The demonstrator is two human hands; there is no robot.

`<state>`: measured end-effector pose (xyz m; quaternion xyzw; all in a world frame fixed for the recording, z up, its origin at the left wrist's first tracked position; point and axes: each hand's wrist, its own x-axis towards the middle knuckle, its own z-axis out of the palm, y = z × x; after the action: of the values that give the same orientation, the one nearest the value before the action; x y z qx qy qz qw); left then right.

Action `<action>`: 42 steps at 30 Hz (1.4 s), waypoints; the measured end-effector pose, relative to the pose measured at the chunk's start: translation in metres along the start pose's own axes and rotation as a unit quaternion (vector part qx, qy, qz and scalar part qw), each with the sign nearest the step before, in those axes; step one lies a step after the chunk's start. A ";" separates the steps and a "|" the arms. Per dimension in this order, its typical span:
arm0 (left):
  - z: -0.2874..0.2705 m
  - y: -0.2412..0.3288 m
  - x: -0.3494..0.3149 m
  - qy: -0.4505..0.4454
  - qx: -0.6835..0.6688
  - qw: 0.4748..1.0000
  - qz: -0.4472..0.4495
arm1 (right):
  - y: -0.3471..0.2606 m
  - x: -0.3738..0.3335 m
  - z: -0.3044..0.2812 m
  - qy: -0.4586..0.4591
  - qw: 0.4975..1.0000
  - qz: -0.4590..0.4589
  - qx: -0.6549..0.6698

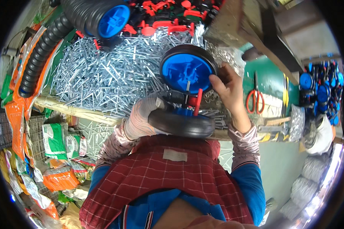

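Observation:
My left hand (145, 114), in a pale striped glove, is closed around a black bracket that carries a black wheel (181, 125), held low at the bench's front edge. A red lever (195, 102) sticks up from this bracket. With my right hand (230, 87), bare, I grip the right rim of a second black wheel with a blue hub (187, 70); my thumb lies on its edge. The hollow side of that hub faces me. A thin metal rod (188, 86) stands between the bracket and this wheel's hub. Whether the rod enters the hub, I cannot tell.
Loose metal rods (103, 76) heap across the bench. Behind them lie red and black plastic parts (168, 23). Stacked black wheels (90, 17) rise at the far left. Red-handled scissors (255, 100) lie right, near a wooden post (256, 38). Wheel assemblies (323, 91) fill the far right.

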<state>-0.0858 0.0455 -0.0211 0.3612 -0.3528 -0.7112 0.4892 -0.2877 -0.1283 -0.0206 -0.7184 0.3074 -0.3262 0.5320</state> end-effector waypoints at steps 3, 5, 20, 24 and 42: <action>0.011 -0.010 0.008 0.019 -0.215 0.975 -0.054 | 0.004 -0.025 -0.015 0.015 1.000 0.014 0.019; 0.016 -0.017 0.016 0.012 -0.393 0.915 -0.091 | 0.010 -0.034 -0.024 0.021 0.998 0.020 0.049; -0.017 -0.092 0.018 -0.079 0.509 0.825 0.233 | 0.052 -0.047 -0.066 -0.076 0.996 0.019 0.047; 0.001 -0.057 0.028 -0.071 0.522 0.800 0.287 | 0.094 0.012 -0.063 0.137 0.925 -0.080 -0.345; 0.002 -0.062 0.026 -0.031 0.503 0.813 0.291 | 0.083 0.011 -0.037 0.113 0.981 0.110 -0.112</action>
<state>-0.1216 0.0384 -0.0778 0.4155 -0.7647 -0.2696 0.4122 -0.3187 -0.1778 -0.0907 -0.6938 0.4776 -0.3082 0.4422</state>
